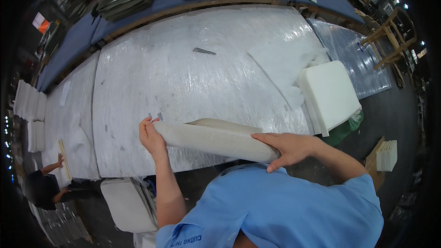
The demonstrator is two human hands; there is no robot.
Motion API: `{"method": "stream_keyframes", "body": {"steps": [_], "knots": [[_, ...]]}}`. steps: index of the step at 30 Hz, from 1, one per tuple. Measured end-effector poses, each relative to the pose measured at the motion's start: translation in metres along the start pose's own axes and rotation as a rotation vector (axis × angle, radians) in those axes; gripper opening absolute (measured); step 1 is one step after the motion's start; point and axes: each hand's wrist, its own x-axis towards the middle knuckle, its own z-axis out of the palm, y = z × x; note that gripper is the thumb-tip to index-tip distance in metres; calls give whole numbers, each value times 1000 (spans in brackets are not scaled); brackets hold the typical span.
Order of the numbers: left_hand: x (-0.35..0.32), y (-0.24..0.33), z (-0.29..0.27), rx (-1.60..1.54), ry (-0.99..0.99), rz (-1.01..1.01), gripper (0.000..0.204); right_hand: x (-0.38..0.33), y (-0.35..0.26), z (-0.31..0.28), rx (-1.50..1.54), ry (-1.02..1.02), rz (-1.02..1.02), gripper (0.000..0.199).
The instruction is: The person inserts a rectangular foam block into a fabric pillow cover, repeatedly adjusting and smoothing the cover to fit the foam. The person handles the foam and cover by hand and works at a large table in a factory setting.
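A pale beige cushion, fabric-covered by its look, is held on edge just in front of my body, over the near edge of the table. A loose flap of its cover stands up along the top. My left hand grips its left end, the fingertips curled behind and partly hidden. At the other end my right hand clasps the right side, fingers laid over the top and the thumb on the near side. A plastic-wrapped table lies beneath and beyond it.
White padding and a white foam cushion lie at the table's right, above a green bag. A small grey tool rests mid-table. Another person works at far left. A wooden chair stands right; stacked cushions sit lower left.
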Motion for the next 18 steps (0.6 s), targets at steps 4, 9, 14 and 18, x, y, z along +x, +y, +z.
{"method": "stream_keyframes", "body": {"steps": [4,9,14,18], "knots": [[4,3,10,-72,19,-8,29,18,-9,20,-164,202,89,109],[5,6,21,-16,18,-1,31,87,-49,22,-475,324,51,95],[5,1,22,70,62,44,32,179,-97,9,-546,241,-2,73],[12,3,16,-54,36,-77,33,241,-129,6,-600,196,1,55]]}}
